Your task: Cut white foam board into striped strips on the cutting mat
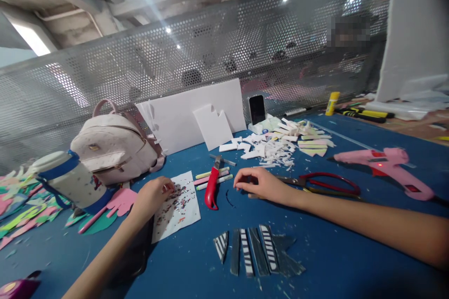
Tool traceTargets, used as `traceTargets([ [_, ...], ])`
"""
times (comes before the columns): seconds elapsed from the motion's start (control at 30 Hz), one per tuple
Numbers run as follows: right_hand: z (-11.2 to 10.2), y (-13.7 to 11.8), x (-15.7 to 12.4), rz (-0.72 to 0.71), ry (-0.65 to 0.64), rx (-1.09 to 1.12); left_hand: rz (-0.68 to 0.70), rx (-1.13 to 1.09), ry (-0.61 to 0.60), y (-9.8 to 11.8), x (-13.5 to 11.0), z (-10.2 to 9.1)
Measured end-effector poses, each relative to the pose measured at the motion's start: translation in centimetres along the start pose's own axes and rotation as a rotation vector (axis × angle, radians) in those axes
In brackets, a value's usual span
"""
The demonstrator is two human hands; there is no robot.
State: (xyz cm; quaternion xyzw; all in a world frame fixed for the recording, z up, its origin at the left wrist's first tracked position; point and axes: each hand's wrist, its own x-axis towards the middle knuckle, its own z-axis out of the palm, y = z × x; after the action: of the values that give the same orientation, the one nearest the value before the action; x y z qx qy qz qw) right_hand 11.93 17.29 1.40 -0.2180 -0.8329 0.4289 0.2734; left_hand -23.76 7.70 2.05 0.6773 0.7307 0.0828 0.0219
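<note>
My left hand (154, 196) is over a white sheet of paper (189, 219) scattered with tiny dark and coloured bits. Its fingers are curled together, and anything between the tips is too small to make out. On the blue table, my right hand (261, 183) rests bent, thumb and fingers a little apart, with nothing visible in it. Beside it lies a thin dark curved strip (229, 199). Scissors with red handles (331, 182) extend behind the right wrist. Between the hands lies a red-handled cutter (212, 189). Nearer me is a fish-like row of dark and striped pieces (257, 252).
A pink glue gun (389, 163) with a lit red light lies at right. White scraps (268, 149) are heaped behind the hands, near a propped phone (257, 109). A mug (68, 179), a backpack (112, 144) and coloured foam cutouts (28, 210) occupy the left.
</note>
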Motion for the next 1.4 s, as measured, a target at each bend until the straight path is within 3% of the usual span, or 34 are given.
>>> traceTargets([
  [0.67, 0.0, 0.1, -0.3, 0.037, -0.023, 0.010, -0.007, -0.027, -0.019, -0.1, 0.5, -0.3],
  [1.17, 0.0, 0.3, -0.3, 0.054, -0.035, 0.031, 0.030, -0.096, 0.004, 0.6, 4.1, 0.9],
  [1.4, 0.1, 0.5, -0.3, 0.026, -0.031, 0.014, 0.023, -0.291, 0.111, 1.5, 3.6, 0.1],
])
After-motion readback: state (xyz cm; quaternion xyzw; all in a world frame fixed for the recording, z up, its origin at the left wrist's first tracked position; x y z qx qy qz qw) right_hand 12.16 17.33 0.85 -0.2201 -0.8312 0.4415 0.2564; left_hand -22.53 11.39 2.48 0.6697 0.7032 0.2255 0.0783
